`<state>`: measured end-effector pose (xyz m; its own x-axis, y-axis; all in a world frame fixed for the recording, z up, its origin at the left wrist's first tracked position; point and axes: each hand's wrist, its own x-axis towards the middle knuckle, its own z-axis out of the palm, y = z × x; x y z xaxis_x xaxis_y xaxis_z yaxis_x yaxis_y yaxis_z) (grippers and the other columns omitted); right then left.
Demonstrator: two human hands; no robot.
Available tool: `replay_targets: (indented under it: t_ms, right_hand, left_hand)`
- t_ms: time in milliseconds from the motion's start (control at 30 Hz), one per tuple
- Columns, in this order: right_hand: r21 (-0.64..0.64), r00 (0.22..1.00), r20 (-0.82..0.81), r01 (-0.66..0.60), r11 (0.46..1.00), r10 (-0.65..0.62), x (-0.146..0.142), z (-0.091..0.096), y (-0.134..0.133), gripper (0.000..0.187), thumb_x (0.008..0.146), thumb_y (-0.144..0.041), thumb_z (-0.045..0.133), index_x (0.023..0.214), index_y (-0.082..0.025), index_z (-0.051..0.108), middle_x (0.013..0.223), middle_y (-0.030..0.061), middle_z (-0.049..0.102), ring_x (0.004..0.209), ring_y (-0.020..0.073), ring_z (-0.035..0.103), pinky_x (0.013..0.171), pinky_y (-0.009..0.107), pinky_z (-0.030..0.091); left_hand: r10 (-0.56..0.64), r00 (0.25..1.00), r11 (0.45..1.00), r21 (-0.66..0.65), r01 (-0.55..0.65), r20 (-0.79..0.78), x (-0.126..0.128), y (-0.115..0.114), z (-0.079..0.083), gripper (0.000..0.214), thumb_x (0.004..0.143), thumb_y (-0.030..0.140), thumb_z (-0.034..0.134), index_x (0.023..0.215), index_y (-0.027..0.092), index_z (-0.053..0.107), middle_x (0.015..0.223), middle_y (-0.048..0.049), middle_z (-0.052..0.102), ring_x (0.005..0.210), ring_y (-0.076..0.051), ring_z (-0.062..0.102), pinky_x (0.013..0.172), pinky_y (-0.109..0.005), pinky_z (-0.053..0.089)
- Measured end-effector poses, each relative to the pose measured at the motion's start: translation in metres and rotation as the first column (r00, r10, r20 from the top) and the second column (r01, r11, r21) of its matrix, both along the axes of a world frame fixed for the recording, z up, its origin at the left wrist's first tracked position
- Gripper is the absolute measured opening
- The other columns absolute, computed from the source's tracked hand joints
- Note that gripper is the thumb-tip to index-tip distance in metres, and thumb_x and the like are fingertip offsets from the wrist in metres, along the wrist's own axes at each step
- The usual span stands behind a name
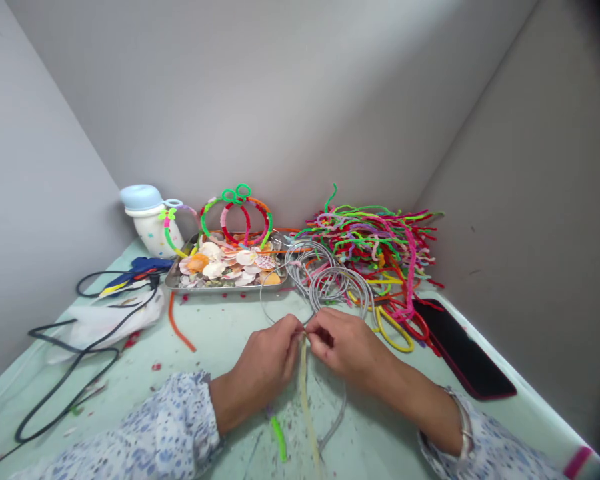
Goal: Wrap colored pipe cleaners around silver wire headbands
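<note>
My left hand [265,363] and my right hand [347,347] meet at the middle of the table, fingers pinched together. Both grip the top end of a pale yellow pipe cleaner [306,400] that runs down toward me. A thin grey wire hoop [337,417] curves under my right hand and seems pinched with it. Just behind my hands lies a heap of grey wire hoops [325,277]. A short green pipe cleaner piece [279,437] lies below my left wrist.
A metal tray of shells [225,267] stands at the back with pipe-cleaner rings [243,217] behind it. A pile of coloured pipe cleaners [375,247] is at the back right. A dark phone [463,357] lies right. A glue gun [135,273], black cable [75,373] and white jar [153,223] are left.
</note>
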<state>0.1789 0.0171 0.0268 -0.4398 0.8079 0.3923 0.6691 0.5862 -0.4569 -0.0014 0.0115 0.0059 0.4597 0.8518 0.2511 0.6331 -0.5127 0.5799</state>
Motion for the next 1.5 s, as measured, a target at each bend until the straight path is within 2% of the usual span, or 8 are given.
replay_targets:
  t_ms: [167,367,500,733,933,1133,1333,1500]
  right_hand:
    - [-0.044,0.999,-0.034,-0.019,0.999,0.017,0.000,0.004,0.001,0.012,0.076,-0.007,0.055,0.076,-0.018,0.058,0.069,-0.0021,0.057,0.063,0.0116,0.052,0.059,0.022,0.038]
    - [-0.070,0.997,-0.071,-0.020,0.997,0.015,0.000,0.003,0.001,0.012,0.076,-0.008,0.054,0.077,-0.019,0.059,0.069,-0.0016,0.058,0.062,0.0121,0.053,0.058,0.023,0.039]
    - [-0.169,0.990,-0.142,-0.007,0.986,-0.018,0.000,0.011,0.001,0.013,0.073,-0.007,0.055,0.076,-0.018,0.061,0.067,-0.0021,0.061,0.061,0.0117,0.054,0.059,0.022,0.040]
    - [-0.486,0.916,-0.389,-0.115,0.866,-0.097,0.003,0.013,0.006,0.013,0.085,-0.021,0.051,0.082,-0.017,0.063,0.064,-0.0018,0.060,0.060,0.0120,0.055,0.056,0.022,0.042]
    - [-0.545,0.830,-0.544,-0.236,0.804,-0.125,0.006,-0.004,0.018,0.012,0.082,-0.027,0.059,0.089,-0.017,0.062,0.078,0.0005,0.063,0.070,0.0127,0.059,0.064,0.025,0.046]
    - [-0.577,0.763,-0.637,-0.378,0.724,-0.109,0.005,-0.016,0.019,0.025,0.074,-0.032,0.072,0.091,-0.017,0.061,0.083,0.0006,0.064,0.074,0.0123,0.060,0.069,0.026,0.048]
    - [-0.527,0.735,-0.667,-0.353,0.773,-0.119,-0.005,-0.020,0.010,0.029,0.073,-0.032,0.075,0.089,-0.018,0.057,0.078,-0.0023,0.060,0.070,0.0111,0.058,0.065,0.024,0.047]
    - [-0.493,0.769,-0.629,-0.278,0.824,-0.117,-0.009,-0.018,0.008,0.023,0.076,-0.030,0.071,0.087,-0.018,0.055,0.073,-0.0027,0.059,0.067,0.0113,0.056,0.063,0.024,0.046]
  left_hand:
    - [-0.013,1.000,0.997,0.071,0.013,0.005,0.002,0.001,0.000,0.015,0.093,0.019,0.035,0.092,0.020,0.049,0.087,-0.0041,0.055,0.074,-0.017,0.055,0.067,-0.029,0.043]
    - [-0.045,0.998,0.995,0.088,0.041,0.036,0.001,0.002,0.001,0.012,0.092,0.018,0.039,0.096,0.019,0.051,0.088,-0.0038,0.054,0.075,-0.017,0.054,0.066,-0.028,0.042]
    - [-0.062,0.995,0.992,0.115,0.053,0.078,-0.001,0.002,0.002,0.015,0.093,0.016,0.038,0.095,0.019,0.053,0.088,-0.0045,0.054,0.076,-0.016,0.053,0.067,-0.026,0.042]
    - [-0.079,0.981,0.991,0.120,0.058,0.175,-0.003,0.003,0.006,0.016,0.094,0.017,0.038,0.095,0.018,0.054,0.086,-0.0038,0.054,0.077,-0.016,0.052,0.070,-0.026,0.041]
    - [0.009,0.972,1.000,0.022,-0.014,0.233,-0.003,0.005,0.007,0.017,0.094,0.020,0.040,0.092,0.019,0.056,0.083,-0.0025,0.054,0.076,-0.016,0.052,0.070,-0.027,0.041]
    - [0.087,0.953,0.996,-0.049,-0.076,0.290,-0.001,0.006,0.009,0.018,0.093,0.024,0.042,0.089,0.019,0.058,0.080,-0.0020,0.057,0.074,-0.016,0.053,0.069,-0.026,0.041]
    - [0.091,0.944,0.994,-0.083,-0.068,0.318,-0.001,0.006,0.007,0.017,0.092,0.025,0.045,0.087,0.018,0.060,0.080,-0.0020,0.059,0.075,-0.016,0.055,0.069,-0.026,0.042]
    - [0.091,0.945,0.992,-0.108,-0.059,0.315,0.000,0.006,0.008,0.017,0.092,0.024,0.046,0.086,0.018,0.059,0.078,-0.0012,0.059,0.073,-0.015,0.054,0.068,-0.025,0.042]
